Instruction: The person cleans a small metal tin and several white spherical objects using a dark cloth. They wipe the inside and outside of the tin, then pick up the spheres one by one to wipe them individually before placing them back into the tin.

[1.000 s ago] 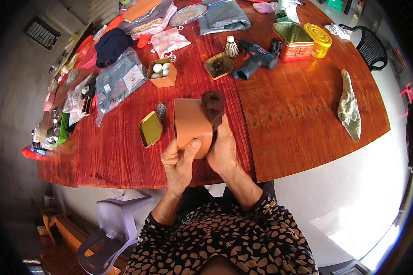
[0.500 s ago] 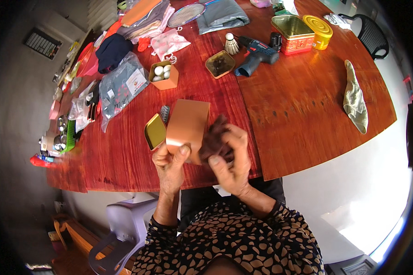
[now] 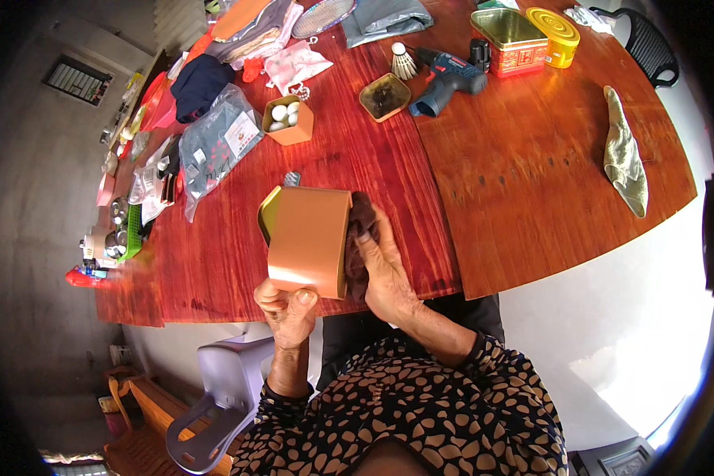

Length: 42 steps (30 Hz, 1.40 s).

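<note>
An orange-copper tin box [image 3: 308, 242] is tipped on its side above the near part of the table, its mouth facing right. My left hand [image 3: 289, 311] grips its lower edge, thumb in front. At the mouth, my right hand [image 3: 382, 266] holds a dark brown cloth [image 3: 358, 246], pressed against the rim and bunched under the fingers. Whether part of the cloth is inside the tin is hidden. Behind the box's left side shows the golden inside of a tin lid [image 3: 268, 209], mostly covered. A small grey ridged object [image 3: 292, 178] lies just beyond the box.
Farther off are an open tin of white balls [image 3: 284, 116], a shallow tin lid with dark contents [image 3: 385, 97], a shuttlecock [image 3: 403, 61] and a cordless drill [image 3: 451, 82]. A plastic-bagged item [image 3: 218, 147] lies left; a pale cloth [image 3: 625, 155] lies right.
The tin box has turned so its mouth faces right, and my right hand has brought the brown cloth up against that opening. The view has shifted slightly.
</note>
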Motion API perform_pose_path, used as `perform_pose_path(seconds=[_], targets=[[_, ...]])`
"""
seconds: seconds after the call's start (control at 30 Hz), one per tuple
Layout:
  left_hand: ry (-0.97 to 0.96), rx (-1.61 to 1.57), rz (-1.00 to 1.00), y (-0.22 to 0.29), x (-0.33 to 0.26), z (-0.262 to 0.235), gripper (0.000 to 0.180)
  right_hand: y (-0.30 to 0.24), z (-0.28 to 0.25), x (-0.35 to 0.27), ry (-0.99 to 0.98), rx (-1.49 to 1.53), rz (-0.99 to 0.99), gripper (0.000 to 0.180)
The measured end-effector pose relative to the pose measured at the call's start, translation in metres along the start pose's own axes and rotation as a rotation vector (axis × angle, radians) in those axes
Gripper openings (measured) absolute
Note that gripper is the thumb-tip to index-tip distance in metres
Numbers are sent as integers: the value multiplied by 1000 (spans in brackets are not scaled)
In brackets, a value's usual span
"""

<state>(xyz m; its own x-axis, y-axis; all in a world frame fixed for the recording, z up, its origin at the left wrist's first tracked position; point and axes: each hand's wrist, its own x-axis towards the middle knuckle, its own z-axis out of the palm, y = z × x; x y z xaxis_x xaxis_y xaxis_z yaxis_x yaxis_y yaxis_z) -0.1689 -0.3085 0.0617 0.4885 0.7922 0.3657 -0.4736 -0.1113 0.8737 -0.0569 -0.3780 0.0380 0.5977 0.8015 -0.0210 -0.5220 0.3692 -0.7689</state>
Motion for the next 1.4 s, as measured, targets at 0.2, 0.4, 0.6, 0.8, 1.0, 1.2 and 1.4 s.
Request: perform_pose_path(seconds=[0.2, 0.4, 0.6, 0.8, 1.0, 1.2, 1.4], targets=[[-281, 392, 2, 1, -5, -1, 16, 7, -26, -34, -180, -168, 287, 43], [-326, 139, -210, -28, -14, 35, 12, -38, -69, -73, -38, -485, 150, 35], [-612, 35, -384, -56, -22, 85, 22, -88, -79, -108, 414, -1182, -845, 38], [-943, -163, -600, -71, -33, 125, 16, -122, -119, -119, 460, -1429, -723, 31], [-827, -397, -1076, -87, -53, 165, 23, -112, -174, -147, 979, -838, -507, 20], [-612, -595, -1365, -105, -76, 202, 26, -87, -158, -177, 854, -1547, -834, 46], [-751, -398, -1201, -89, -94, 214, 25, -87, -186, -209, 1082, -1345, -807, 34]])
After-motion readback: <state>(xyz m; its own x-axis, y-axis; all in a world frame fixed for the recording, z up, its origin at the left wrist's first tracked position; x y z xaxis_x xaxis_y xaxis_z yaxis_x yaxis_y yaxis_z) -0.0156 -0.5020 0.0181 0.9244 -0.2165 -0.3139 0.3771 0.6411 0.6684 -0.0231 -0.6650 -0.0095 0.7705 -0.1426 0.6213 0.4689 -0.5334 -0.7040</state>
